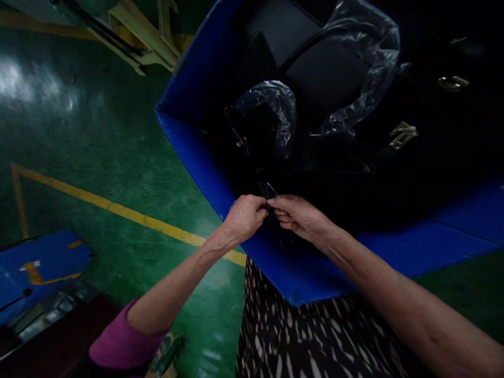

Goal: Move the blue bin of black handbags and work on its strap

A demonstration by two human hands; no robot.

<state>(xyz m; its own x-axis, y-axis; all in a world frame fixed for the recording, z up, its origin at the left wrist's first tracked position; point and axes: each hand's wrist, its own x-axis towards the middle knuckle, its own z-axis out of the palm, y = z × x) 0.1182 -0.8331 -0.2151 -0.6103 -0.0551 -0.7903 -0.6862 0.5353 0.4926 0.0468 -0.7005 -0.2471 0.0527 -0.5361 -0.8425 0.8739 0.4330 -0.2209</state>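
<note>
Over the near left side of a blue bin (315, 281), my left hand (247, 215) and my right hand (293, 212) meet, fingertips almost touching. Both are closed in a pinch on a small black strap (264, 188), whose far part blends into the dark. A thin bright line shows beside it. Black bags fill the bin, and their outlines are hard to make out. Clear plastic wrap (286, 107) curves around one handle just beyond my hands. More clear plastic wrap (384, 63) covers a larger handle farther back.
Metal clasps, such as a gold-coloured buckle (403, 135), glint among the bags. A pale plastic chair or stool (147, 39) stands beyond the bin on the green floor (98, 136). At lower left lies a blue panel (43, 270) with tape on it.
</note>
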